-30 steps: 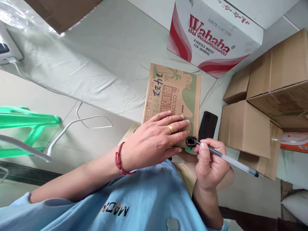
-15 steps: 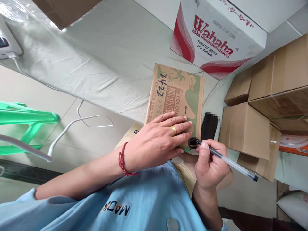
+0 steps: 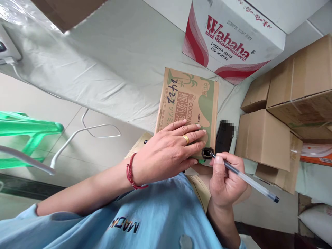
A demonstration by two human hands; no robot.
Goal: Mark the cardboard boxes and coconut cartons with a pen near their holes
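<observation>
My left hand (image 3: 173, 148) lies flat with its fingers stretched out across a cardboard box (image 3: 190, 103) printed with palm trees and marked "2422" in dark ink. A ring and a red braided bracelet show on it. In my right hand (image 3: 225, 180) is a pen (image 3: 246, 180) with a clear barrel and dark end, pinched near its tip. The tip meets a black-rimmed, dark oval spot (image 3: 207, 153) at the box's near right corner; whether it is a hole or a drawn mark, I cannot tell. A black object (image 3: 224, 136), partly blurred out, lies right of the box.
A white and red Wahaha water box (image 3: 228, 45) stands behind on the pale cloth-covered surface (image 3: 116, 69). Brown cartons (image 3: 264, 138) are stacked to the right. A green plastic stool (image 3: 31, 133) and a white cable (image 3: 64, 145) are at the left.
The pen's far end has dipped slightly, while its tip stays at the dark spot. My left hand keeps its place on the box. The view has shifted a little.
</observation>
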